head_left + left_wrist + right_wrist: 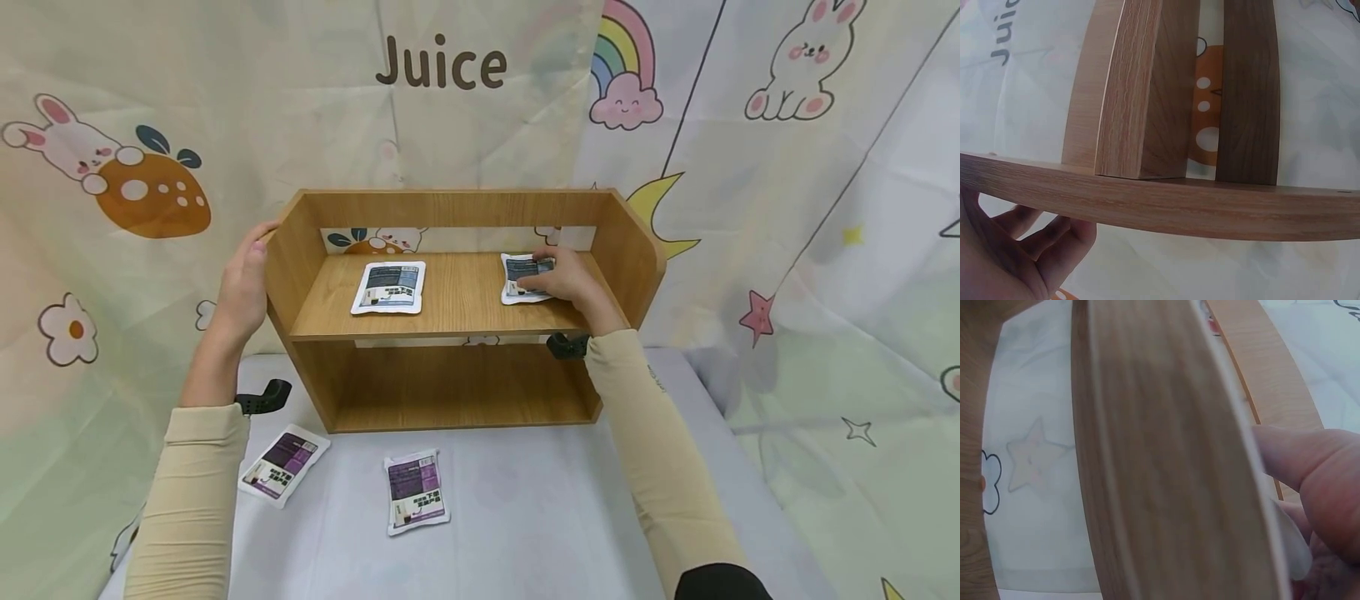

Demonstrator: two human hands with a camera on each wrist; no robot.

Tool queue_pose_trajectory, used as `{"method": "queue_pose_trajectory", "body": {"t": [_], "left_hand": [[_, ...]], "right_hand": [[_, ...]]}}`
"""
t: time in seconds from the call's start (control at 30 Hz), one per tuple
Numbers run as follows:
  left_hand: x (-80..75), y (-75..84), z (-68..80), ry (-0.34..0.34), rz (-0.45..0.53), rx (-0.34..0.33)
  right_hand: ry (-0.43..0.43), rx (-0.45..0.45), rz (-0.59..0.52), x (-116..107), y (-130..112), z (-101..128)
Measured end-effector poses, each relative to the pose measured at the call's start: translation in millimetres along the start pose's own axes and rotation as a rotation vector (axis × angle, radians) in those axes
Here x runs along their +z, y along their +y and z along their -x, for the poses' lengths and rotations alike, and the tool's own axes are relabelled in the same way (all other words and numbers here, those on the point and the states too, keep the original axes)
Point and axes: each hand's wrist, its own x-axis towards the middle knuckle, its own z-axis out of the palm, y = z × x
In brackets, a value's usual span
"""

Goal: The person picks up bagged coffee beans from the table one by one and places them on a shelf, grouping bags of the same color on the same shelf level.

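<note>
One packet [517,268] is pinched by the right hand [573,282], seemingly being settled on the shelf [465,292] beneath. The left hand [243,287] presses the shelf's outer side; next likely calls for release.

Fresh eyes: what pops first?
The wooden shelf at centre, a blue-labelled packet on its upper level and the right hand holding a second packet there, further right. Then the left hand against the shelf's left side. Also "Juice" lettered on the cloth behind, and two purple-labelled packets on the table in front.
</note>
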Motion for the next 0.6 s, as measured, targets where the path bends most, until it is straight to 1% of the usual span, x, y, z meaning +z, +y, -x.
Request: {"method": "queue_pose_trajectory", "body": {"t": [0.17, 0.33, 0.47, 0.6], "left_hand": [[0.6, -0.2, 0.3, -0.001, -0.007, 0.002], [1.1, -1.9, -0.3, -0.009, -0.005, -0.011], [0.6, -3.0, -1.0, -0.006, -0.004, -0.009], [-0.2, -3.6, -1.1, -0.002, -0.005, -0.011]], "right_hand": [[0.005, 0.001, -0.016, 1, 3, 1], [0.023, -0.011, -0.009, 0, 4, 4], [0.052, -0.048, 0.024, -1, 5, 7], [0.101, -0.097, 0.089, -2, 4, 13]]}}
